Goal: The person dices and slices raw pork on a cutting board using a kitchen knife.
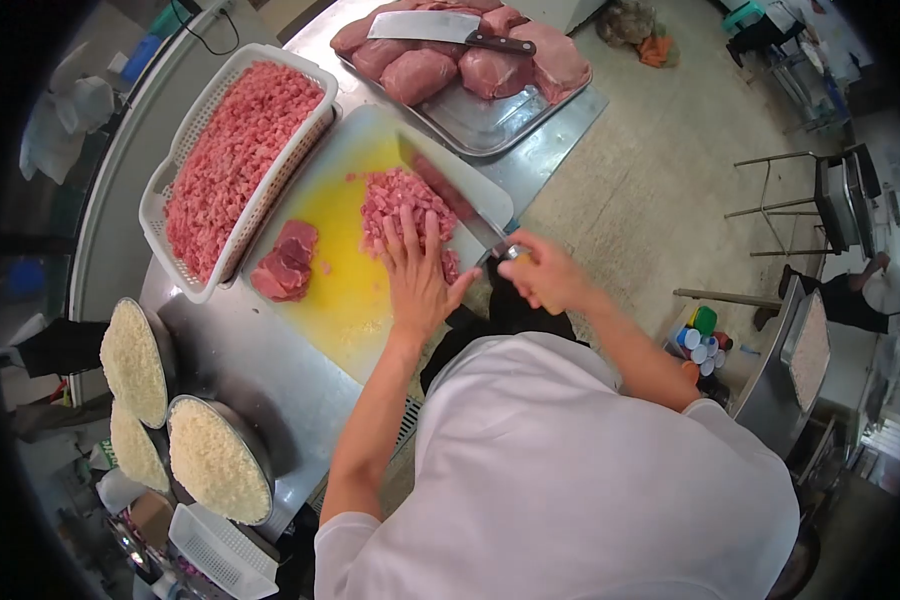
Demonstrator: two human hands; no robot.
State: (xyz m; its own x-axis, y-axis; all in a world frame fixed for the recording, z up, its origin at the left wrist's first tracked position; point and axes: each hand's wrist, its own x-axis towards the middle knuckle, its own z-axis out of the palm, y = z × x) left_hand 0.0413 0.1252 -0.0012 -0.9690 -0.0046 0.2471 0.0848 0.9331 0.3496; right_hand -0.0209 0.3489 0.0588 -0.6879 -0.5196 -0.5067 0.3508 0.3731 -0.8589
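Observation:
My left hand lies with its fingers spread on a pile of diced meat on the cutting board. My right hand grips the light-coloured handle of a wide knife. The blade stands along the right side of the diced pile, with bits of meat on its face. Nearer the board's left edge rests a larger piece of red meat.
A white basket of minced meat is at the upper left. Behind the board, a metal tray holds large meat pieces and a cleaver. Bowls of white grains stand lower left. People and a stool are at the right.

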